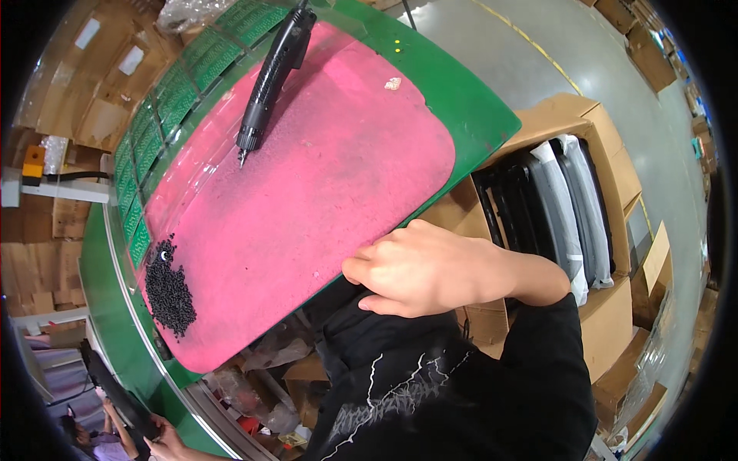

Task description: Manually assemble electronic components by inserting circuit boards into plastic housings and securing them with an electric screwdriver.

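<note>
One hand [419, 269] shows, just right of centre, its forearm running off toward 3 o'clock into a short black sleeve. Which hand it is cannot be told. The back faces up, the fingers [369, 270] curl loosely toward 9 o'clock, knuckles bent, and nothing shows in its grasp.

Pink mat [307, 184]: flat on green bench, near edge just beside curled hand [419, 269].

I am seeing a matt, grainy pink mat [307, 177] lying on the glossy green worktop [461, 100], a black plastic screwdriver [270, 73], dull dark screws [169, 292] and brown cardboard boxes [600, 131].
</note>
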